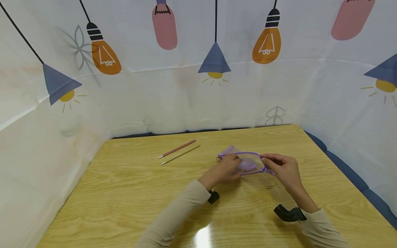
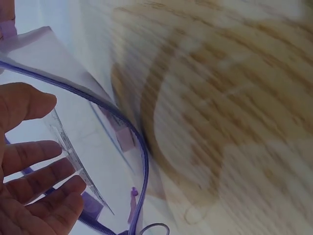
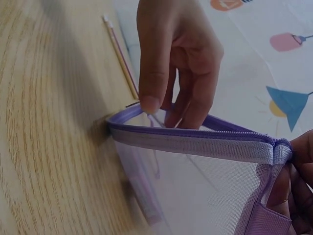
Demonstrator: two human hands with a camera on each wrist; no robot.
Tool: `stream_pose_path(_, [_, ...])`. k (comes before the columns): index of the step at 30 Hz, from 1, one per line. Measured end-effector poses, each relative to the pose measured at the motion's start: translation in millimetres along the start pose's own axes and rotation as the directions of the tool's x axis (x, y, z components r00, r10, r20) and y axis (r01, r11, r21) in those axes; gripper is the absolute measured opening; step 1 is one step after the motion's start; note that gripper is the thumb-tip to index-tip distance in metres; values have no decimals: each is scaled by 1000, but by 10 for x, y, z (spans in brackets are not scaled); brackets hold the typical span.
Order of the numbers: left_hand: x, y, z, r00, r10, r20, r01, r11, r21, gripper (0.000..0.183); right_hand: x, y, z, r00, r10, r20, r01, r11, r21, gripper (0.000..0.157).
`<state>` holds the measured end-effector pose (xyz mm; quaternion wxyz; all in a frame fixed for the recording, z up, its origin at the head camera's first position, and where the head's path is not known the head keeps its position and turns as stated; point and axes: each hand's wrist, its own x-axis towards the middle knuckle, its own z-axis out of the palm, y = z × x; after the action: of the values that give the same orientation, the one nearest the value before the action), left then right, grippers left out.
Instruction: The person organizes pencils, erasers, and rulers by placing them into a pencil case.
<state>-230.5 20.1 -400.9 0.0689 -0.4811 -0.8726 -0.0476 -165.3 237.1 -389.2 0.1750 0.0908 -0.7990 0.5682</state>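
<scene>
A see-through mesh pouch with a purple zipper lies on the right half of the table, its mouth spread wide. My left hand reaches into the mouth, thumb and fingers pinching a thin clear ruler with fine dark markings. At the pouch's right end, my right hand grips the corner by the zipper. Inside the mesh, a pale purple block shows near the ruler, and the pouch wall partly veils it.
Left of the pouch, a red pencil and a gold pencil lie side by side on the wooden table. A white curtain printed with lamps hangs behind the table and along both sides.
</scene>
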Motion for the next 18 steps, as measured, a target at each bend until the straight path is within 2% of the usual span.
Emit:
stream_pose_path(2, [20,9,16,1000,4,7,-4,1000,29,46,-2,1,4,1000,3,0,-3,1000,0,20])
stream_pose_path(6, [68,27,23,999,-7,36,4,997,76,45,22,165,-8,1000,9,-2,-9,1000,-6,21])
stream_pose_path(10, [119,29,45,999,-12,42,7,993,116,40,18,162,-4,1000,2,-3,-2,1000,-2,22])
stream_pose_path(18, [186,52,81,994,-53,98,38,988,148,37,8,128,7,1000,-11,-4,11,1000,1,22])
